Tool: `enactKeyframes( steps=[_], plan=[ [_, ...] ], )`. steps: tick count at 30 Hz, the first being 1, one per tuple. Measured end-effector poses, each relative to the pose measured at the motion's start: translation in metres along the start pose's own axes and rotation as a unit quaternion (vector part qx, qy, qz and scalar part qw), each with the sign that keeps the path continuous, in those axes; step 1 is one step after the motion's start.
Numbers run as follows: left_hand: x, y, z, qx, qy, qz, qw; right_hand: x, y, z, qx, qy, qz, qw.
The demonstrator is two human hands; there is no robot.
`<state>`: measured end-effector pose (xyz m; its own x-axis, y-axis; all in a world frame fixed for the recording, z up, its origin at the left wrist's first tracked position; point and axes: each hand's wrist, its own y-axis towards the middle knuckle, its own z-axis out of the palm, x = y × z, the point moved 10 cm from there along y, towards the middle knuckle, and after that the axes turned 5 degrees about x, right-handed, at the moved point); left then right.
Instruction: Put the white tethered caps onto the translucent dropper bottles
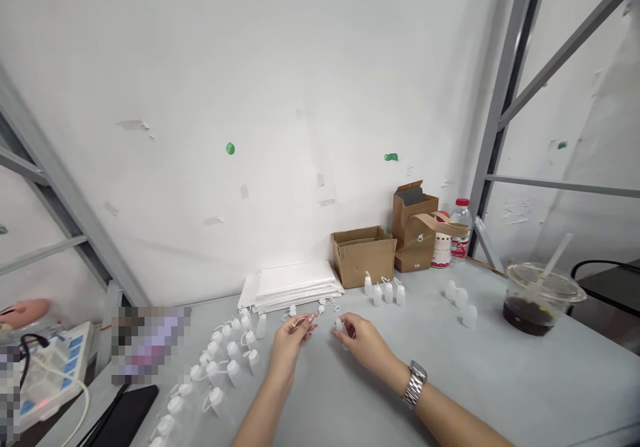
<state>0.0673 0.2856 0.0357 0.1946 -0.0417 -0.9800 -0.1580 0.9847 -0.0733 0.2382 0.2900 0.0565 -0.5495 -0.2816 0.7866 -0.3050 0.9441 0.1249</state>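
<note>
My left hand hovers over the grey table with its fingers pinched on a small white cap or tether piece. My right hand, with a metal watch on the wrist, grips a small clear plastic bottle with its fingertips. The two hands are close together, a few centimetres apart. Several small white-capped bottles lie in rows to the left of my left hand.
A stack of white sheets lies behind the hands. Open cardboard boxes and a water bottle stand at the wall. More small bottles stand nearby. A plastic cup with dark drink sits right. A dark phone lies left.
</note>
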Motion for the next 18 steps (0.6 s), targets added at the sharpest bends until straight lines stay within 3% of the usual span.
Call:
enactKeyframes(
  steps=[4,9,18],
  plan=[
    [-0.009,-0.002,-0.001,-0.008,-0.011,0.022,1.0,0.0,0.0,0.003,0.009,0.02,0.004,1.0],
    [0.007,-0.005,0.005,0.002,-0.137,-0.056,0.989,0.006,-0.002,0.011,0.018,0.035,-0.012,0.999],
    [0.021,-0.006,0.005,-0.014,-0.158,-0.1,0.982,0.011,-0.004,0.015,0.019,0.04,-0.023,0.999]
  ],
)
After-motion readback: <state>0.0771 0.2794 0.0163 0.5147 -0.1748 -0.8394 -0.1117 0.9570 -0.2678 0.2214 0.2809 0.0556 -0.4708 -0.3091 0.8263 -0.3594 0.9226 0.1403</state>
